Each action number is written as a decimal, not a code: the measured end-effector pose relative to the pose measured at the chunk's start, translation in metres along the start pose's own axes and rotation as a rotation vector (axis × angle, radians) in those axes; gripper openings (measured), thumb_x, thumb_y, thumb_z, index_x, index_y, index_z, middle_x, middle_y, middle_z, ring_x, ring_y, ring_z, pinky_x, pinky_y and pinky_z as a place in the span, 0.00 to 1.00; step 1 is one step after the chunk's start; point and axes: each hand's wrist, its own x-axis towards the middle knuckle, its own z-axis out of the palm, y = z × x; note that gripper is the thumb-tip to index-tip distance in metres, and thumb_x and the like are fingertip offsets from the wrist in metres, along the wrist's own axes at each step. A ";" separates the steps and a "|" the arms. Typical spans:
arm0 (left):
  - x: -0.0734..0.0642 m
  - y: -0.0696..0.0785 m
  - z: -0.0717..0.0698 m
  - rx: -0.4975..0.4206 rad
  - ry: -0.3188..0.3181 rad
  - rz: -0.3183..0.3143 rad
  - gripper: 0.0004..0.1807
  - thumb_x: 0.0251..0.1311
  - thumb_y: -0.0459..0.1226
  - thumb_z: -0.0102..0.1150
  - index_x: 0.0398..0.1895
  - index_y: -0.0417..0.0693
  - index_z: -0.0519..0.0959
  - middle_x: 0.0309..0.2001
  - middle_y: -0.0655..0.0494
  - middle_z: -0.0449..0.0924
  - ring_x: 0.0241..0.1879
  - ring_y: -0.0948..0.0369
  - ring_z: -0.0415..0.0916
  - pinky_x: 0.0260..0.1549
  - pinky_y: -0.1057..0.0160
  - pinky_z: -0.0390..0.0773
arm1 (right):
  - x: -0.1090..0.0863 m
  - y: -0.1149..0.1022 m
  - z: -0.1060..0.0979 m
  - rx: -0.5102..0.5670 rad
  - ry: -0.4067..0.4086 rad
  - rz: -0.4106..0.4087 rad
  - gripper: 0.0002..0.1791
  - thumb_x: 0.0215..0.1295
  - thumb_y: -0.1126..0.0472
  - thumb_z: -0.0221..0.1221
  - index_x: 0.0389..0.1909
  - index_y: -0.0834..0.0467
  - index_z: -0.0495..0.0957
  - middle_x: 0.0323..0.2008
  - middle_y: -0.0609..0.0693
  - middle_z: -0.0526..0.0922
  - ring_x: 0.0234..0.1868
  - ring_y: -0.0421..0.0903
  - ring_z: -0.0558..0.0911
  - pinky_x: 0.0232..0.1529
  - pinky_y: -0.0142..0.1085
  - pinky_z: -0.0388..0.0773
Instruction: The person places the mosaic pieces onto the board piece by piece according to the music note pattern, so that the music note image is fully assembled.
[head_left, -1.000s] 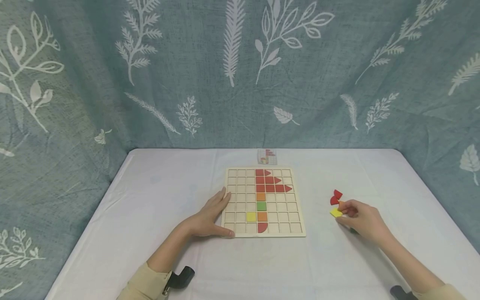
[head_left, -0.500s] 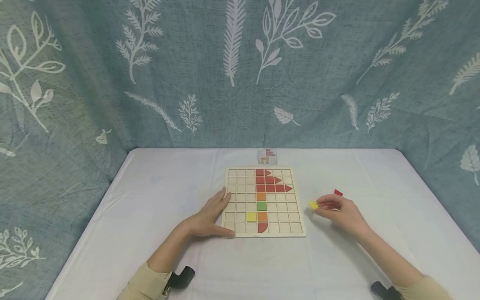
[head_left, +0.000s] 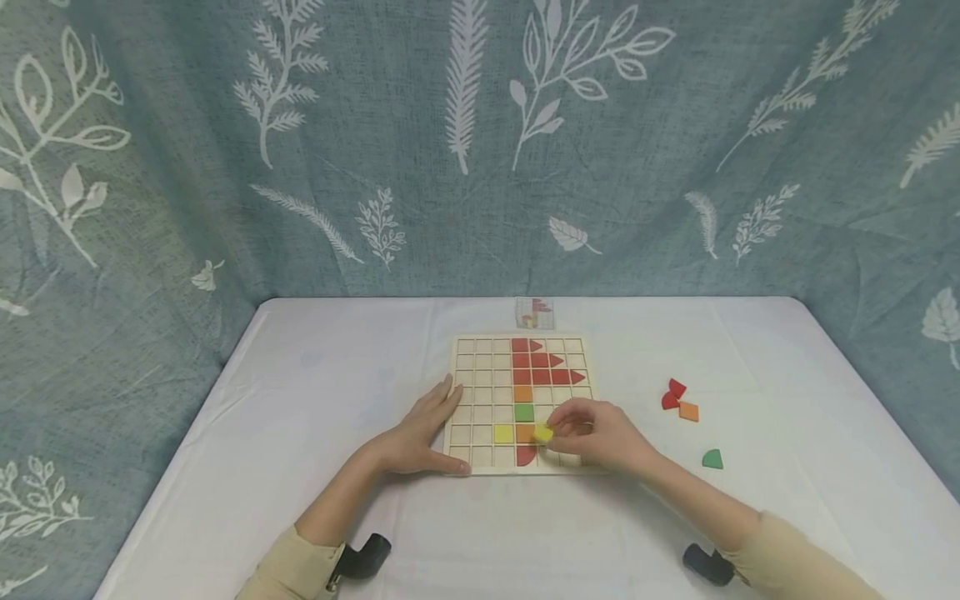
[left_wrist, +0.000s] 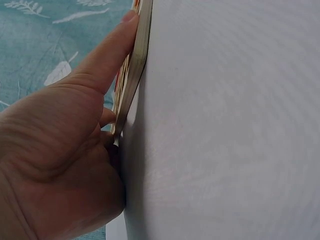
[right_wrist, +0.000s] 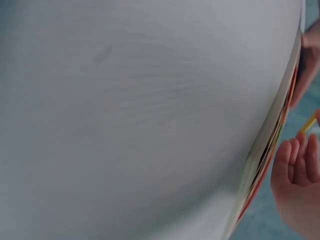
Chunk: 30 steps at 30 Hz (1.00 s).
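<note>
A wooden grid board (head_left: 482,450) lies on the table with red, orange, green and yellow tiles in some squares. My left hand (head_left: 423,429) rests at its left edge, thumb and fingers spread; in the left wrist view the thumb (left_wrist: 107,60) lies along the board's edge. My right hand (head_left: 600,433) pinches a yellow square tile (head_left: 543,433) over the board, just right of an orange tile (head_left: 525,433) in the grid. In the right wrist view the same yellow tile (right_wrist: 308,123) shows edge-on at the fingertips, above the board.
Right of the board lie two red pieces (head_left: 670,402), touching or nearly so, an orange square tile (head_left: 688,412) and a green quarter-round piece (head_left: 712,459). A small pattern card (head_left: 535,313) lies behind the board. A patterned curtain (head_left: 480,217) hangs beyond the table.
My right hand has picked the yellow tile from the loose pieces and carried it left over the board. The orange and green pieces now show uncovered. My left hand stays in place.
</note>
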 end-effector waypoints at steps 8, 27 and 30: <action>-0.001 -0.003 -0.004 0.007 -0.021 -0.003 0.63 0.47 0.52 0.74 0.78 0.42 0.44 0.78 0.46 0.30 0.76 0.47 0.28 0.71 0.42 0.42 | 0.013 -0.018 0.030 -0.238 -0.121 -0.288 0.09 0.55 0.61 0.70 0.36 0.49 0.83 0.35 0.36 0.82 0.39 0.36 0.79 0.46 0.32 0.78; -0.001 -0.014 -0.010 0.018 -0.043 0.027 0.63 0.46 0.54 0.74 0.78 0.43 0.44 0.78 0.45 0.30 0.76 0.47 0.28 0.70 0.42 0.42 | 0.016 -0.027 0.047 -0.345 -0.113 -0.430 0.06 0.58 0.62 0.67 0.35 0.49 0.87 0.33 0.33 0.82 0.37 0.35 0.74 0.43 0.33 0.73; -0.001 -0.015 -0.011 0.021 -0.044 0.035 0.63 0.46 0.54 0.74 0.78 0.41 0.44 0.78 0.44 0.30 0.76 0.46 0.28 0.70 0.41 0.42 | 0.014 -0.027 0.045 -0.286 -0.101 -0.380 0.05 0.58 0.61 0.68 0.35 0.48 0.86 0.34 0.34 0.83 0.38 0.35 0.76 0.43 0.33 0.75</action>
